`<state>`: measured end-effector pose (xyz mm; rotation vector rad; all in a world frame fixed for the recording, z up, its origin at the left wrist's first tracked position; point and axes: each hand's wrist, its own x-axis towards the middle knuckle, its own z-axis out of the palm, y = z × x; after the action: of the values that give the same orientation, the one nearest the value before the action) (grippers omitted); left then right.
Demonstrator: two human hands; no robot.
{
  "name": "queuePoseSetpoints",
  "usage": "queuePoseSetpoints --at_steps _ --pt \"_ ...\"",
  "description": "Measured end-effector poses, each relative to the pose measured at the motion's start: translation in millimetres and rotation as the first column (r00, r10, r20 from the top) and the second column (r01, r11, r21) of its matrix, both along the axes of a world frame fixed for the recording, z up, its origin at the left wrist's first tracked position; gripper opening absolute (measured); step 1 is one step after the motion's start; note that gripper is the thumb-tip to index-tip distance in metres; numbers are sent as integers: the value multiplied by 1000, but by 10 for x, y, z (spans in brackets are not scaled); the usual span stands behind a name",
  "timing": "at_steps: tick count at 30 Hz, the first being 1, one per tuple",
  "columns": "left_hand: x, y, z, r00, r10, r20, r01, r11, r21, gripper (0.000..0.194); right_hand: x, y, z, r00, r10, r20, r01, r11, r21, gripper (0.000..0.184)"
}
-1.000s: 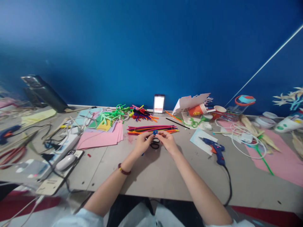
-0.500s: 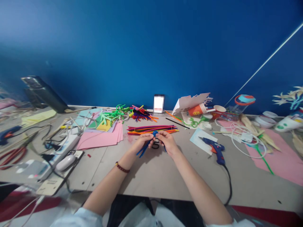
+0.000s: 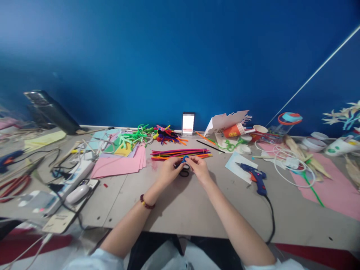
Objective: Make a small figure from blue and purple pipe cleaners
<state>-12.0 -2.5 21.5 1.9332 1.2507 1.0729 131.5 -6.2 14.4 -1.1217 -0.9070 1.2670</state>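
Note:
Between my fingertips, over the middle of the table, is a small blue twisted piece that looks like pipe cleaner (image 3: 185,159). My left hand (image 3: 170,170) pinches it from the left, and my right hand (image 3: 199,168) pinches it from the right; both are closed. Most of the blue piece is hidden by the fingers. Below the hands lie scissors with black handles (image 3: 184,173), their blades covered from sight. Just behind the hands a bundle of pipe cleaners (image 3: 180,152) in pink, orange, yellow and black lies crosswise.
A blue glue gun (image 3: 254,175) rests at the right on pale blue paper. Pink paper sheets (image 3: 118,167) and a power strip (image 3: 70,183) lie left. Green pipe cleaners (image 3: 137,137) are piled behind, beside a propped phone (image 3: 188,123). Red-handled scissors (image 3: 17,185) are far left.
My left hand has turned over, its back now facing up more. The blue strands that hung below the hands are no longer visible, and more of the black scissor handles shows.

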Motion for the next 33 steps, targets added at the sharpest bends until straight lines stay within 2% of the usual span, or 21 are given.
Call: queuePoseSetpoints --at_steps 2,4,9,12,16,20,25,27,29,31,33 --pt "12 -26 1 1000 -9 -7 9 999 41 18 -4 7 -25 1000 4 4 -4 1000 -9 32" --pt "25 -32 -9 999 -25 19 25 999 27 18 -1 13 -47 1000 23 10 -22 1000 -13 33" --pt "49 26 -55 977 -103 188 132 981 -145 25 21 13 -44 998 65 6 -64 998 -19 34" --pt "47 56 -52 922 -101 375 223 927 -300 27 26 2 -6 999 51 -11 -52 999 -9 34" --pt "20 62 -11 813 -66 579 378 816 -438 28 25 -11 37 999 38 -32 -39 999 -22 35" --pt "-5 45 33 722 -52 690 513 709 -483 29 21 -21 62 997 53 -48 -54 998 -34 38" --pt "-13 24 66 675 -61 735 577 664 -475 29 6 -39 107 993 80 -92 -84 996 -35 37" --pt "-11 30 53 697 -59 714 557 672 -488 30 -2 -42 112 992 79 -97 -83 996 -37 37" --pt "-6 46 22 751 -65 657 499 707 -501 32 -11 -38 98 995 50 -85 -54 997 -50 37" --pt "3 66 -15 814 -75 576 409 778 -477 33 -19 -27 67 999 8 -54 -10 999 -50 36" --pt "15 79 -44 874 -65 482 285 872 -399 32 -27 -13 27 999 -30 -11 30 999 -26 35"
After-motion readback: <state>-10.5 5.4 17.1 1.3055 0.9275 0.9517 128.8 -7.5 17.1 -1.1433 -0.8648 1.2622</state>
